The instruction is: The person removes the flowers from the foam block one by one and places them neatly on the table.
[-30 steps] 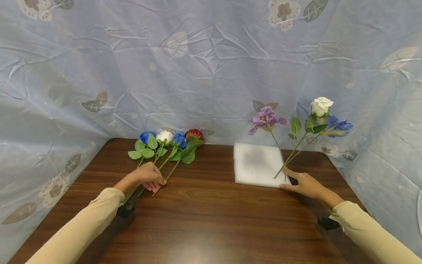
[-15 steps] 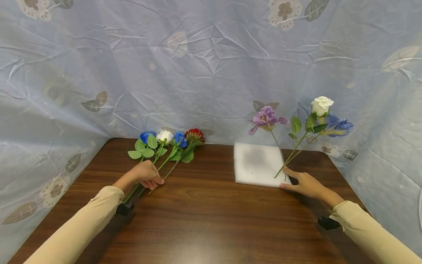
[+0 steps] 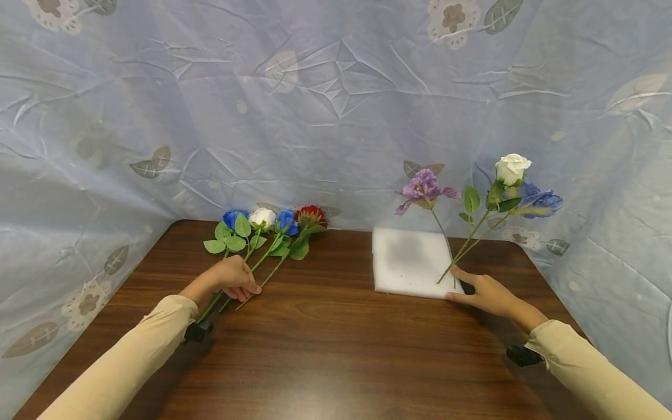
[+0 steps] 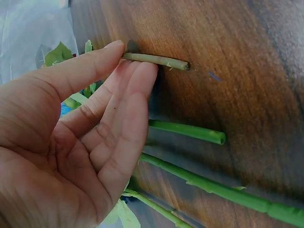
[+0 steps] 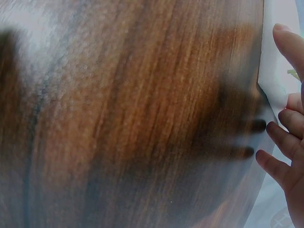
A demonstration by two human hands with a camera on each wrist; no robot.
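Note:
My left hand (image 3: 234,279) pinches the stem (image 3: 273,272) of the red flower (image 3: 311,216) between thumb and fingers. In the left wrist view that stem's cut end (image 4: 176,63) sticks out past the fingertips of the hand (image 4: 90,118). Beside it lie a blue rose (image 3: 286,222), a white rose (image 3: 262,217) and another blue rose (image 3: 234,219). My right hand (image 3: 488,294) touches the right front corner of the white foam block (image 3: 412,262), fingers spread. A purple flower (image 3: 424,188), a white rose (image 3: 511,169) and a blue iris (image 3: 538,202) stand slanted at the block's right side.
The brown wooden table (image 3: 325,350) reaches back to a pale blue patterned cloth (image 3: 315,116), which also hangs at both sides. Green stems (image 4: 209,184) lie close under the left hand. Dark wrist devices (image 3: 198,332) show at both sleeves.
My left hand has shifted slightly left and back, and the red flower's stem end moved left with it. The red bloom turned a little. The right hand has stayed in place.

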